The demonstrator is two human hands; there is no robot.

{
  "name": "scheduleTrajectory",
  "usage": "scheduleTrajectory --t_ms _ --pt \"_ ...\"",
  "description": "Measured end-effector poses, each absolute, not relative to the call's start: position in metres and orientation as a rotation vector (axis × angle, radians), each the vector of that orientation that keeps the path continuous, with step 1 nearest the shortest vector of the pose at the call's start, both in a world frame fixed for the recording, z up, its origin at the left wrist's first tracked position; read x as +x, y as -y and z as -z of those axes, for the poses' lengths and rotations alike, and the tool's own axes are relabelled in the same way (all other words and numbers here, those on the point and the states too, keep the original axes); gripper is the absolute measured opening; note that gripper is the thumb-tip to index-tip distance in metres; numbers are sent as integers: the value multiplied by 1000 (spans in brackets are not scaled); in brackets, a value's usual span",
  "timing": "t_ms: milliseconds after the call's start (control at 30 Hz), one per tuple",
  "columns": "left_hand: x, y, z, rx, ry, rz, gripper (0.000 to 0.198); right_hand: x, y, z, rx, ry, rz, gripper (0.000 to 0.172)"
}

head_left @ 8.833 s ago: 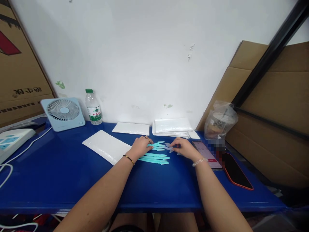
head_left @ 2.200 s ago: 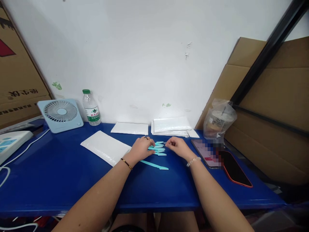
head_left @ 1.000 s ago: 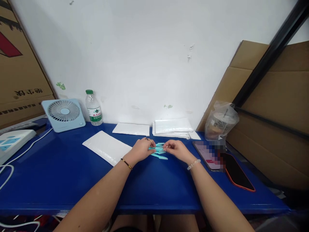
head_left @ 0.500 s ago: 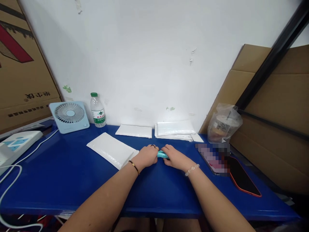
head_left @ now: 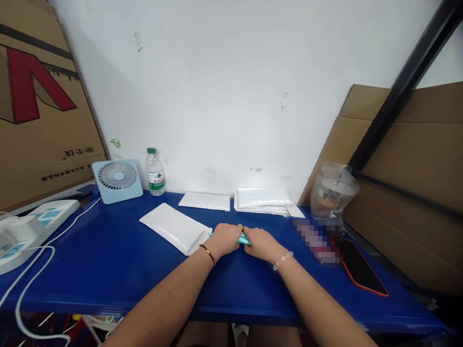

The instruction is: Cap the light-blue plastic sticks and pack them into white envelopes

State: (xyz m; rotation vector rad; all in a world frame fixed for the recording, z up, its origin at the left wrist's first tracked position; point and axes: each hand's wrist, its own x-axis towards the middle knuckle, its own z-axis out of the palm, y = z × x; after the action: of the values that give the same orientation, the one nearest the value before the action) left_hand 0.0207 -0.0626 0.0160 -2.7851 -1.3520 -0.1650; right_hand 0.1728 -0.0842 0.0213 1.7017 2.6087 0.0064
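Both my hands meet over the middle of the blue table (head_left: pixel 119 270). Between them is a thin turquoise item (head_left: pixel 244 239), mostly covered by my fingers, so its kind is unclear. My left hand (head_left: pixel 227 239) is closed around its left part, and a small turquoise end sticks out beyond that hand. My right hand (head_left: pixel 262 244) is closed on the right part, thumb close to the left hand's fingers. Just left of my left hand lies a white padded envelope (head_left: pixel 173 225), its near right end by my wrist and slightly gaping.
Against the wall lie a single white envelope (head_left: pixel 204 200) and a stack of white envelopes (head_left: pixel 264 198). A blue fan (head_left: pixel 117 180), water bottle (head_left: pixel 155 173) and power strip (head_left: pixel 54 219) stand left. Rightward are a bagged drink cup (head_left: pixel 331 193), a blurred phone (head_left: pixel 318 243) and a red-edged phone (head_left: pixel 363 267).
My hands have drawn closer together, and less of the turquoise item shows between them. The camera view has tilted slightly up and left.
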Motion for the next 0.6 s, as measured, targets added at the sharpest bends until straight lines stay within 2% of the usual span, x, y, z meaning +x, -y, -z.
scheduleTrajectory --t_ms 167,300,367,433,533,600 --pt "25 81 -31 -2755 1340 220 38 160 111 -27 1862 -2583 -73 25" --pt "15 102 -58 -2807 1142 438 59 159 127 -18 2075 -2697 135 24" --pt "6 112 -75 -2811 1041 791 67 160 132 -12 2182 -2840 347 19" --pt "1 119 -88 -2789 1116 1318 73 160 135 -8 2279 -3009 584 16" --pt "12 126 -97 -2737 1243 2191 53 156 141 -5 2372 -3188 856 18" --pt "28 129 -94 -2799 1239 2555 45 151 146 -3 2378 -3237 1012 14"
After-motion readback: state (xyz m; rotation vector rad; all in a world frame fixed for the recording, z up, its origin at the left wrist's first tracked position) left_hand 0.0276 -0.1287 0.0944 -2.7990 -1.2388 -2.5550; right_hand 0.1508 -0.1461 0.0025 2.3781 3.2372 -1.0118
